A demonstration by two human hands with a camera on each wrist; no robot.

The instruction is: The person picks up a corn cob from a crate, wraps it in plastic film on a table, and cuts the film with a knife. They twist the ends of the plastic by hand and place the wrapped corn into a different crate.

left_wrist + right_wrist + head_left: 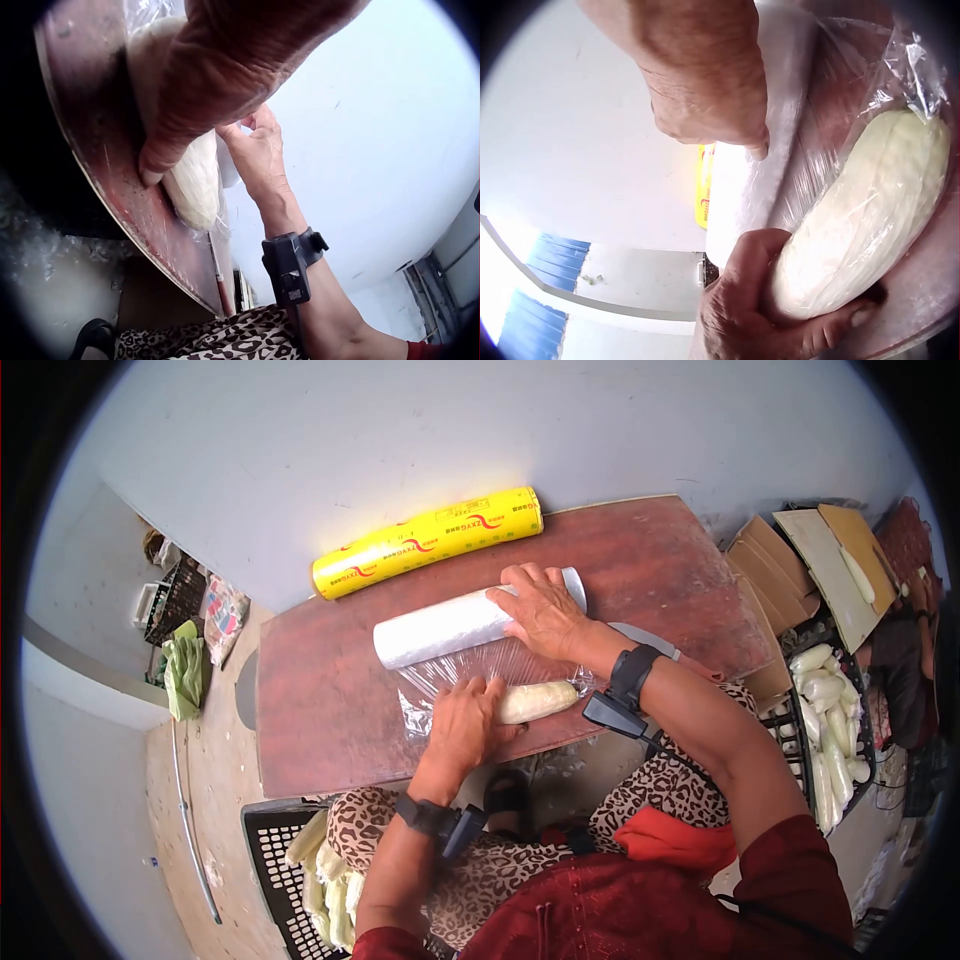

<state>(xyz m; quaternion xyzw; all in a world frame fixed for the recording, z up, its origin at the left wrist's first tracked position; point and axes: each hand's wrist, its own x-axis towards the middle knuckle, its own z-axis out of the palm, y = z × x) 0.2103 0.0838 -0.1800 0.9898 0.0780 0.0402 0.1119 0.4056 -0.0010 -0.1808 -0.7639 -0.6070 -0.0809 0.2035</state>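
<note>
A long pale vegetable point(537, 702), like a gourd, lies wrapped in clear film at the near side of the table. My left hand point(463, 726) grips its left end, thumb on the near side; the right wrist view shows the film tight over the vegetable point(862, 217), bunched at its far tip. Behind it lies a white roll of cling film point(440, 628), with a sheet of film point(450, 670) stretching from it toward the vegetable. My right hand point(545, 610) holds the roll near its right end, fingers bent over the top.
A yellow printed tube point(430, 542) lies along the wall on the reddish table point(320, 690). A knife point(645, 637) rests right of the vegetable. Black crates point(275, 860) with pale vegetables stand at lower left and at right point(862, 760), near cardboard boxes point(765, 575).
</note>
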